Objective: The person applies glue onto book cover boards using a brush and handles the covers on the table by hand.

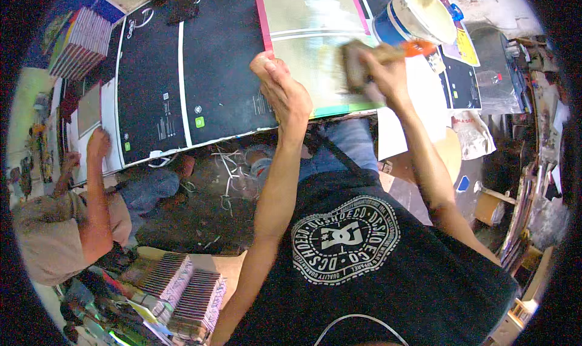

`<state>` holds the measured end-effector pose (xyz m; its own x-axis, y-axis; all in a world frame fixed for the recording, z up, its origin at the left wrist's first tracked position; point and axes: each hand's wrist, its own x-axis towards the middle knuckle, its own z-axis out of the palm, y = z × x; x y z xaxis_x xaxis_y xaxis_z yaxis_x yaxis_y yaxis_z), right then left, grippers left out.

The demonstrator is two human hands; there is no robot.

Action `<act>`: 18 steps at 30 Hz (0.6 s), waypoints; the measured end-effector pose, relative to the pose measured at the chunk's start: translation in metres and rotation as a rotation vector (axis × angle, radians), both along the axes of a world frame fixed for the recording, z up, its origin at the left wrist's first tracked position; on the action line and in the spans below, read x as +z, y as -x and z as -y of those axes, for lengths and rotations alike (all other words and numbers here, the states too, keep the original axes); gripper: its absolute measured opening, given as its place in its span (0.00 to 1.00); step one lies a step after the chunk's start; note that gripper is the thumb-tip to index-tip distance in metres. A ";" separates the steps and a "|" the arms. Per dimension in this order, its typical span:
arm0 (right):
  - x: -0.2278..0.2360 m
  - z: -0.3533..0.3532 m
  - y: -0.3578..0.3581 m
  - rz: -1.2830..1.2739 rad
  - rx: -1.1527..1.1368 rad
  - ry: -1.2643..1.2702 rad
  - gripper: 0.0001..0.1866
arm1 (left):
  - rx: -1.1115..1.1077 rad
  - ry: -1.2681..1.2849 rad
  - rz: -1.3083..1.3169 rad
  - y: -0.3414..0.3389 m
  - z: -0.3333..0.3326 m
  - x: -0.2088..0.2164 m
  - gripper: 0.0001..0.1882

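Observation:
A pale board (309, 55) with pink edging at the sides and a green strip along its near edge lies on the table. It carries a wet, whitish sheen. My left hand (282, 91) is at the board's left edge, its fingers curled in and the thumb pointing away from me. Whatever sits within those fingers is hidden. My right hand (388, 73) grips a wide brown brush (354, 67), blurred by motion, over the right part of the board. Beyond that hand, a white and blue bucket (388, 24) contains cream-coloured paste, with a handle sticking out.
Dark printed sheets (224, 85) cover the table. White paper (418, 109) hangs over its near edge at right. A stack of books (82, 43) stands far left. Another person (66, 225) works at the left over a small panel (90, 110). More stacked books (182, 291) sit lower left.

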<state>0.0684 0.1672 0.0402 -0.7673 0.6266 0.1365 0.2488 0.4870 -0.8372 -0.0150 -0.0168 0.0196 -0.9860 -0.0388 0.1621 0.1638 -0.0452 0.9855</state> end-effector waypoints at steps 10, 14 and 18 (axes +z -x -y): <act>0.114 -0.013 -0.056 0.006 0.367 -0.481 0.09 | 0.032 -0.308 0.052 0.005 -0.005 -0.012 0.37; 0.124 0.006 -0.004 0.018 1.094 -0.865 0.17 | 0.034 -0.402 0.063 0.005 0.000 -0.013 0.40; 0.113 0.019 -0.016 0.262 1.294 -1.002 0.18 | 0.035 -0.327 0.028 0.003 -0.003 -0.008 0.42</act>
<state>0.0845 0.1485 0.1535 -0.7423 -0.6548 -0.1423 -0.6496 0.7553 -0.0869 -0.0178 -0.0139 0.0120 -0.9871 -0.1178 0.1087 0.1440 -0.3547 0.9238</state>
